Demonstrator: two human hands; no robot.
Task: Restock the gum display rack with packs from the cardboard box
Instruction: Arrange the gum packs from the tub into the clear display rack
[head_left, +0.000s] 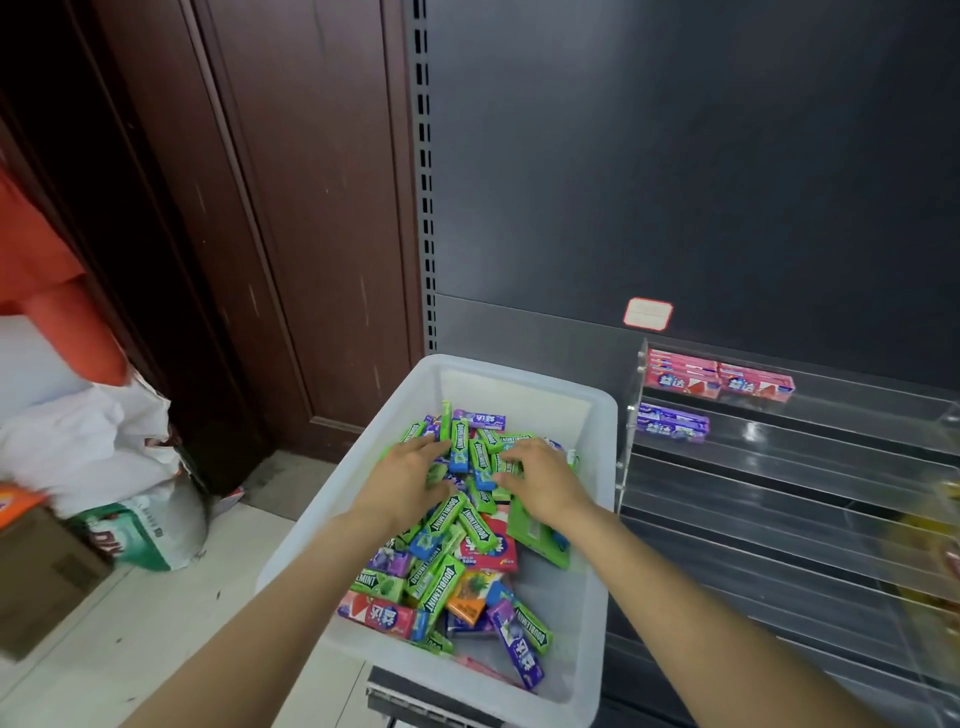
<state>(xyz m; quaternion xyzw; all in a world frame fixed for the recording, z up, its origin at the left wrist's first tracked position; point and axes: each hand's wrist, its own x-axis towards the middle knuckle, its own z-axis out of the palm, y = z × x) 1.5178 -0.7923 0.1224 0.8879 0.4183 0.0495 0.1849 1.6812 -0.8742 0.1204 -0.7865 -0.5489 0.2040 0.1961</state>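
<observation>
A white plastic bin (592, 525) holds a heap of gum packs (457, 551), mostly green, with purple, pink and orange ones mixed in. Both my hands reach into the far half of the heap. My left hand (405, 475) lies on the packs with fingers spread toward a green and blue pack (459, 447). My right hand (540, 480) rests on green packs beside it, fingers bent over them. To the right stands a clear acrylic tiered rack (789, 467). Its top tier holds pink packs (717, 382), the second tier purple packs (672, 422).
A dark metal shelving back panel (675, 182) rises behind the bin and rack. A brown wooden door (291, 208) stands at the left. White bags (104, 457) and a cardboard box (41, 571) sit on the tiled floor at left. Lower rack tiers are bare.
</observation>
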